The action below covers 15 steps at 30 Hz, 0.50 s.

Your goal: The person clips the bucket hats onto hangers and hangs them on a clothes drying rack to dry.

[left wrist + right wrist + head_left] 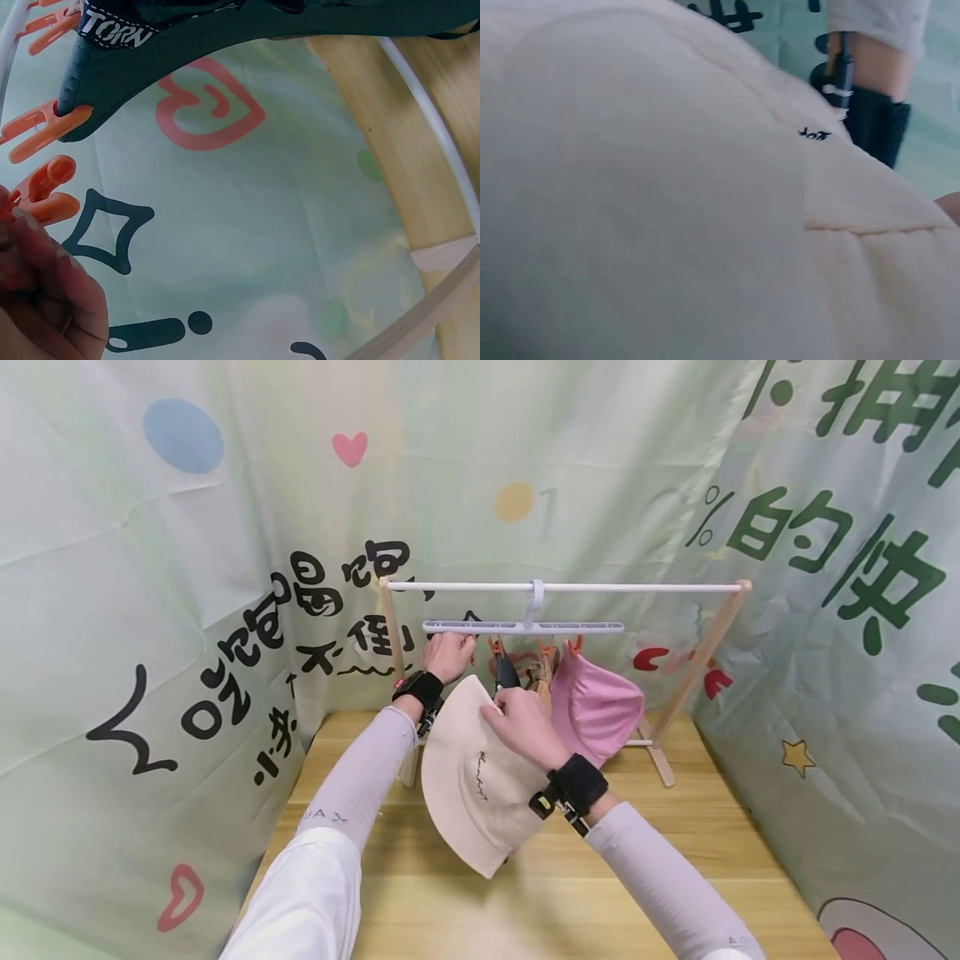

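My right hand (525,727) grips the brim of a cream bucket hat (468,777) with small dark script, held in front of the rack. In the right wrist view, the hat's pale fabric (652,187) fills most of the picture. Up at the left end of a pale clip hanger (525,627), my left hand (447,657) pinches an orange clothespin (46,202), which has nothing between its jaws. Beside that, another orange clothespin (56,131) bites the edge of a dark cap (172,56) lettered TORN. To the right hang a brownish item (545,681), partly hidden, and a pink hat (600,702).
The hanger hooks over the white rail (645,587) of a rack with slanted wooden legs (701,664). It stands on a wood-grain table (637,877). Printed cloth (450,468) encloses the back and sides.
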Each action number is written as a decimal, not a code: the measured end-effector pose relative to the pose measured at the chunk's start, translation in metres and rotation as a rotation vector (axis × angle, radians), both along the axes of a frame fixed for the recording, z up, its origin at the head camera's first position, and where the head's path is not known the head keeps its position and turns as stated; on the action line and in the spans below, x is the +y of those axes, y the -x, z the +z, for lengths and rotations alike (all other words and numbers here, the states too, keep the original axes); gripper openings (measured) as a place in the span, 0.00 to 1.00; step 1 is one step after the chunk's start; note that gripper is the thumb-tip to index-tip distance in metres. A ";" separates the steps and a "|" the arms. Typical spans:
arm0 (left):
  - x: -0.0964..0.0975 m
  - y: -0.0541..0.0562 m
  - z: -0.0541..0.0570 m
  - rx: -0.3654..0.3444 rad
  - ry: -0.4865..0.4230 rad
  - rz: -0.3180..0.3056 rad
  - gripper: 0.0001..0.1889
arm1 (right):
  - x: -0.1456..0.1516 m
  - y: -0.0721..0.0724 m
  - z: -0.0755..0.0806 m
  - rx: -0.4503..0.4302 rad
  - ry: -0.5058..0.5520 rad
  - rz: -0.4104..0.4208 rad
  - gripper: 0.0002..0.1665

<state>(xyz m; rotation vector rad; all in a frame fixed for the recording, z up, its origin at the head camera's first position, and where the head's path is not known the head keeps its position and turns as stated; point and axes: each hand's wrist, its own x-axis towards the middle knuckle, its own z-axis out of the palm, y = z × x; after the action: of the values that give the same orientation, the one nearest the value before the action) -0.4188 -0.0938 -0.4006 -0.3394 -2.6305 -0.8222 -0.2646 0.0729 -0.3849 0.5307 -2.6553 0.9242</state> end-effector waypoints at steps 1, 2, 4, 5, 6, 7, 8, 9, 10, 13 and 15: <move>0.000 0.000 0.000 0.000 0.002 0.000 0.26 | -0.002 0.003 -0.001 -0.006 -0.004 -0.011 0.25; -0.001 0.001 0.001 0.003 0.001 -0.002 0.26 | -0.003 0.006 -0.002 -0.011 -0.006 -0.017 0.25; -0.003 0.001 0.002 0.010 -0.003 -0.007 0.26 | -0.006 0.011 -0.002 -0.020 -0.008 -0.019 0.25; -0.004 0.000 0.003 0.007 -0.007 -0.011 0.26 | -0.007 0.013 -0.003 -0.023 -0.011 -0.016 0.25; -0.005 0.000 0.004 0.004 -0.010 -0.016 0.26 | -0.007 0.014 -0.003 -0.026 -0.014 -0.015 0.25; -0.006 -0.001 0.004 0.001 -0.013 -0.024 0.25 | -0.008 0.016 -0.004 -0.027 -0.018 -0.013 0.26; -0.007 -0.002 0.005 -0.006 -0.017 -0.029 0.25 | -0.008 0.016 -0.005 -0.028 -0.025 -0.010 0.26; -0.008 -0.002 0.005 -0.015 -0.019 -0.031 0.25 | -0.007 0.017 -0.006 -0.028 -0.032 -0.008 0.27; -0.010 -0.003 0.005 -0.024 -0.018 -0.033 0.25 | -0.007 0.017 -0.006 -0.029 -0.040 -0.006 0.27; -0.011 -0.002 0.005 -0.039 -0.011 -0.035 0.25 | -0.004 0.018 -0.009 -0.040 -0.059 0.000 0.28; -0.011 -0.002 0.005 -0.040 -0.005 -0.029 0.25 | 0.000 0.030 -0.021 -0.033 -0.067 0.004 0.27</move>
<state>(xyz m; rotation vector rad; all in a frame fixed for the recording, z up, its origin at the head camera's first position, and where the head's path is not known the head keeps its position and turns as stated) -0.4166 -0.1052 -0.3952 -0.3642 -2.6658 -0.8533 -0.2947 0.0730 -0.4056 0.5409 -2.7240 0.8549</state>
